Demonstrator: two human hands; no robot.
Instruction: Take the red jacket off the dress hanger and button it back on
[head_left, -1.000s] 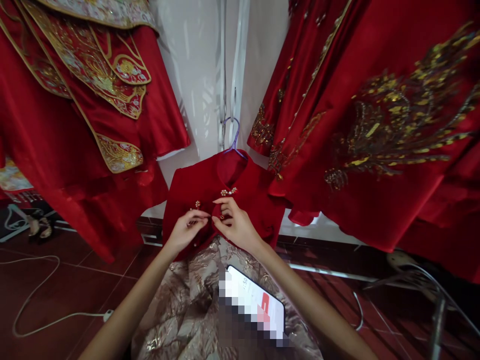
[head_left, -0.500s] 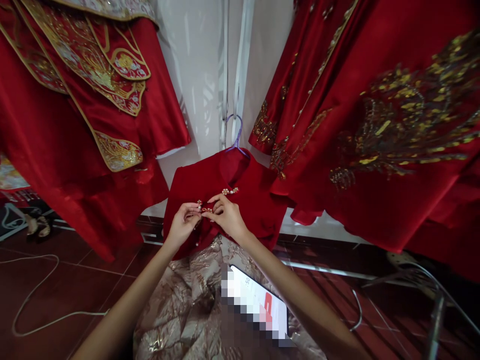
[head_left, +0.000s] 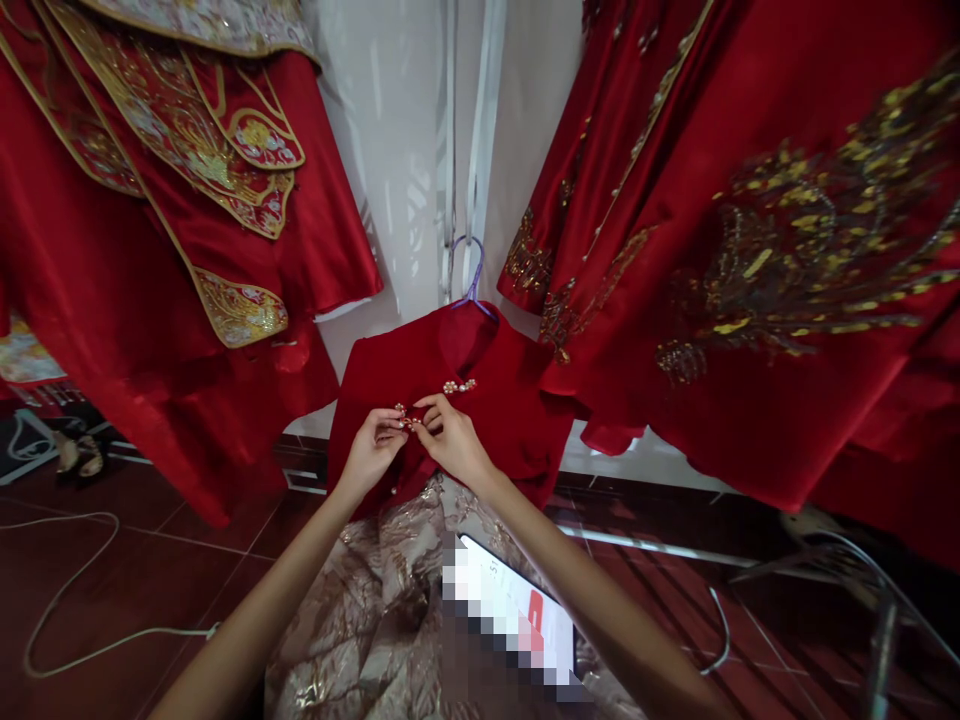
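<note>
A short red jacket [head_left: 390, 362] hangs on a purple hanger [head_left: 472, 285], with its front facing me. Near the collar, a jewelled clasp [head_left: 459, 387] spans the front opening. Below that, my left hand [head_left: 375, 447] pinches one side of a second jewelled clasp [head_left: 410, 423], whose flower-shaped end shows above the fingertips. Against the other side of this clasp, my right hand [head_left: 454, 440] has its thumb and index finger closed. The fingertips of both hands nearly meet, and they partly hide the clasp's small loop.
Red embroidered garments hang at left [head_left: 330, 220] and right [head_left: 757, 420]. Shiny beige fabric [head_left: 390, 580] covers the lap, and a lit phone [head_left: 517, 605] lies on it. A white cable [head_left: 75, 665], shoes [head_left: 79, 458] and metal stand legs [head_left: 881, 640] are on the tiled floor.
The fingertips have shifted slightly and the two clasp halves look closer together. My right hand has moved a little lower, away from the upper clasp.
</note>
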